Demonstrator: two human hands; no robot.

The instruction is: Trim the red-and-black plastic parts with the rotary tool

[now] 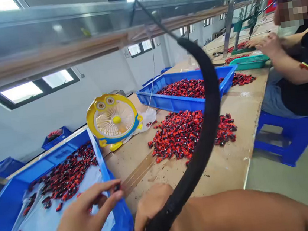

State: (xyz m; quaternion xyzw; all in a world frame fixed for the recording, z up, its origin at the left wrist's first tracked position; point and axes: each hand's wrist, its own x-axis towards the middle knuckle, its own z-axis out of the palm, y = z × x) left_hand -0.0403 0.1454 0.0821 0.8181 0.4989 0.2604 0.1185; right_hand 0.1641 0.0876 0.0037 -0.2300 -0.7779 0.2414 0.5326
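My left hand (82, 218) is over the near edge of a blue tray. Its thumb and forefinger pinch a small black piece (117, 187), which may be one of the red-and-black parts. To its right, my right hand (156, 205) is closed around the lower end of a black, thickly sleeved tool (210, 97). That sleeve arches up and narrows to a thin cable at the top; it hides part of the fingers. Below my left hand, the blue tray (109, 173) holds a white sheet and loose red-and-black parts (66, 175). A heap of similar parts (176, 135) lies on the table.
A yellow fan (112, 118) stands behind the tray. Farther back are another blue tray (169, 104) of parts and a green basket (251, 64). A metal beam (75, 24) crosses above. At right, a co-worker (299, 60) sits on a blue stool (296, 131).
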